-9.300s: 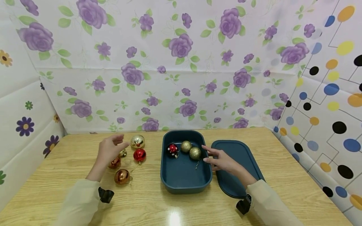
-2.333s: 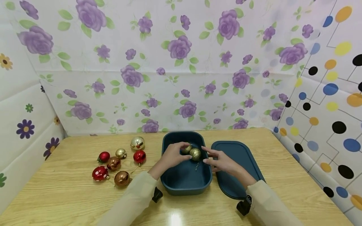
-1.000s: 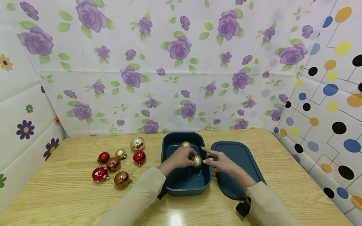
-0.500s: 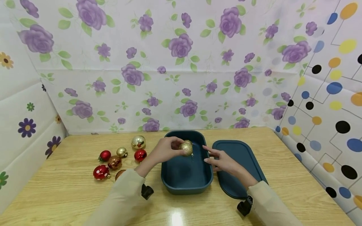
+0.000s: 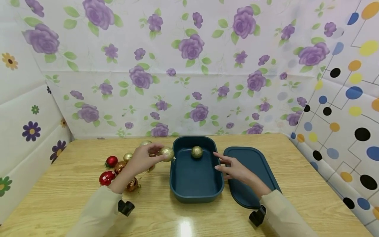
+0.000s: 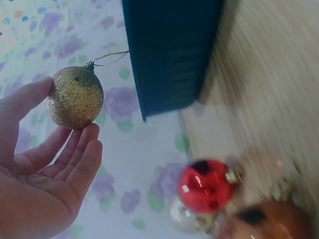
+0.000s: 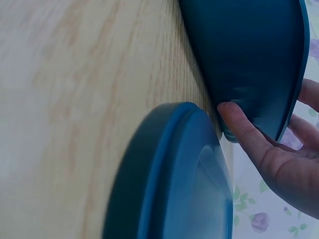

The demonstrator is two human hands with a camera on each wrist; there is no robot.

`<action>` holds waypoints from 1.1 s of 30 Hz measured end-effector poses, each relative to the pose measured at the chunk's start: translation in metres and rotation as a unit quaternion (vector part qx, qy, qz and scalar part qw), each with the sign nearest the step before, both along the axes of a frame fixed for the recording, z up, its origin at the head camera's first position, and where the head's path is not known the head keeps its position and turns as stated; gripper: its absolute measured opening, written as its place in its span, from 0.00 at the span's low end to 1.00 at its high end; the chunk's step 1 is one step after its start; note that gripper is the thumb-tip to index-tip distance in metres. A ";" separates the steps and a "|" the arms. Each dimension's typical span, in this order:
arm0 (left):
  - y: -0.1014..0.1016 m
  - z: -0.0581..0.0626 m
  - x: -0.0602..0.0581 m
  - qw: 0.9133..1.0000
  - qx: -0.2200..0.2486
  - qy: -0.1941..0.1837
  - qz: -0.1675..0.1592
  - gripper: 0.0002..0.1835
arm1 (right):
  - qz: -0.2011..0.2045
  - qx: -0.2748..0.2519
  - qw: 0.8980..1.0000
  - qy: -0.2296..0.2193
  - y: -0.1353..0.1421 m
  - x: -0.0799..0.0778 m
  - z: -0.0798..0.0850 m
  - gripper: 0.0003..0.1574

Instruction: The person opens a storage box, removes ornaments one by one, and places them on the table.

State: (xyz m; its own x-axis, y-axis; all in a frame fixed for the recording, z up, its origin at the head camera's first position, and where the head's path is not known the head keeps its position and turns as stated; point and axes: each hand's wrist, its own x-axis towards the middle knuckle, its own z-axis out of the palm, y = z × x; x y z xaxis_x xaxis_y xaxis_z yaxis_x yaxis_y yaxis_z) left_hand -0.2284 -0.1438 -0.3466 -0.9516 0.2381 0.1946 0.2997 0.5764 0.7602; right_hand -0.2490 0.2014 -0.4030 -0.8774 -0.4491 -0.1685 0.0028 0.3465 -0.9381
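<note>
My left hand [image 5: 141, 160] pinches a glittery gold bauble [image 6: 75, 97] between thumb and fingertips, just outside the left rim of a dark blue box [image 5: 196, 198]. A thin gold hanging loop trails from the bauble's cap in the left wrist view. Inside the box, towards its back, lies a second glittery gold bauble [image 5: 196, 152]. My right hand [image 5: 237, 170] grips the box's right wall. One finger [image 7: 237, 117] presses the wall's outer side while others reach over the rim.
Beside the box on the right lies its flat blue lid [image 5: 250, 171]. Several baubles cluster on the table to the left: a dotted red one [image 5: 107, 177], a plain red one [image 5: 111, 161], a small gold one [image 5: 128, 157] and copper ones [image 5: 132, 185]. A patterned cloth stands behind.
My left hand has lifted one glittery gold bauble from the box and carried it left. The dotted red bauble seen in the box earliest is gone from it. My right hand has stayed put.
</note>
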 end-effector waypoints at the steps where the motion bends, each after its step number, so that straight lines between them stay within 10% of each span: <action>1: -0.004 -0.001 0.001 1.000 -0.001 0.001 0.006 0.25 | -0.001 0.000 1.000 0.000 0.000 0.000 0.000 0.42; 33: -0.048 -0.047 0.012 0.993 -0.109 -0.039 0.037 0.23 | 0.002 0.002 1.000 0.004 0.001 0.000 -0.001 0.42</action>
State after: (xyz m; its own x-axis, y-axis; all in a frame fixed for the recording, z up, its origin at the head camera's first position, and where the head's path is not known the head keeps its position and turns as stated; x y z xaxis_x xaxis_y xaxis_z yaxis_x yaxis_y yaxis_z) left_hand -0.2169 -0.1915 -0.3934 -0.9783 0.1946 0.0707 0.1947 0.7487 0.6337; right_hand -0.2487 0.2021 -0.4041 -0.8766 -0.4528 -0.1628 -0.0068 0.3500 -0.9367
